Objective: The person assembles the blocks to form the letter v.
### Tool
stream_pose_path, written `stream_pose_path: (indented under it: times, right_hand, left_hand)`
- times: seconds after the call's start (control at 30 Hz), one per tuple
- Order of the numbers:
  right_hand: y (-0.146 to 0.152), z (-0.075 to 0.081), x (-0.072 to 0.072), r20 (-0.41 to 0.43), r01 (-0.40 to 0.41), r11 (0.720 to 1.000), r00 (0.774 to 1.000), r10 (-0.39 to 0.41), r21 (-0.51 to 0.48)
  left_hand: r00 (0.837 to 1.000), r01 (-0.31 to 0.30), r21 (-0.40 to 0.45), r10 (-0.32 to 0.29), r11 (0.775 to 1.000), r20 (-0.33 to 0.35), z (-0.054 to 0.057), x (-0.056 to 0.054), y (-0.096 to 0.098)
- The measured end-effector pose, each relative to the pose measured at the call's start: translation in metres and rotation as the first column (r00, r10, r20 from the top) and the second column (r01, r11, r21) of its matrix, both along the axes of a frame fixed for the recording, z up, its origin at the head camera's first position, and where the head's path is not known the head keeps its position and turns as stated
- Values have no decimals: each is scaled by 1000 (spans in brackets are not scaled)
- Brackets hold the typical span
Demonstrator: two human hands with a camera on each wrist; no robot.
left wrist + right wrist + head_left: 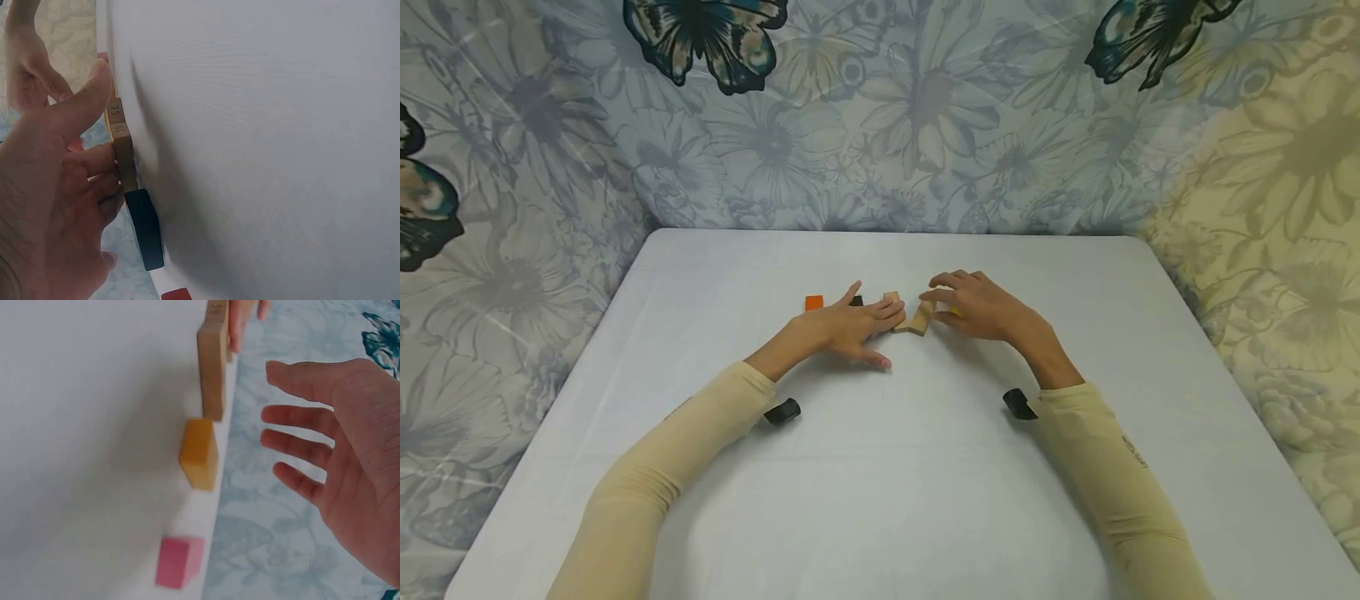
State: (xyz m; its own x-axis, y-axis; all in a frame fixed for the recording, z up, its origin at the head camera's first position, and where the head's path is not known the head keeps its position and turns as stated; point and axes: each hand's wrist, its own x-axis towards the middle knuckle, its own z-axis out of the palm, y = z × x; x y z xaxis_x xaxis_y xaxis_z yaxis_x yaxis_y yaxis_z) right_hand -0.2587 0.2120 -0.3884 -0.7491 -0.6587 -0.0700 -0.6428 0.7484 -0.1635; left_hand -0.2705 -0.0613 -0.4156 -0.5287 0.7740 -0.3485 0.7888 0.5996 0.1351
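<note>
My left hand (859,327) lies with its fingers spread over pale wooden blocks on the table. In the left wrist view its fingers touch or nearly touch a wooden block (125,162) with a printed number. A tilted wooden block (922,317) stands between the two hands. My right hand (983,305) hovers beside it, and in the right wrist view its fingers are extended and hold nothing. A yellow block (199,454) sits near the wooden block (213,372), partly hidden behind the right hand in the head view. The left hand partly covers a black block (857,301).
An orange-red block (814,302) stands left of the black block. A pink block (180,562) is beyond the yellow one. All rest on a white table (880,500) with flowered cloth (925,125) behind. Small black devices (784,412) sit by the wrists.
</note>
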Motion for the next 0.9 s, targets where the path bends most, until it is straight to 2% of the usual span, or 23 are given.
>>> stream_pose_path:
  times: [0.23,0.43,0.63,0.9]
  right_hand:
    - [27,8,3,18,66,998,998,-66,12]
    - [41,10,4,79,133,990,987,-137,45]
    - [44,5,1,119,127,989,984,-136,78]
    - [42,-5,-1,104,90,991,990,-100,95]
  left_hand:
    - [1000,6,7,-6,1000,-15,-1,1,-1]
    - [1000,15,14,-14,1000,-17,-3,1,-1]
    - [1000,13,18,-13,1000,-21,-3,2,-2]
    - [1000,14,17,-13,1000,-27,-2,2,0]
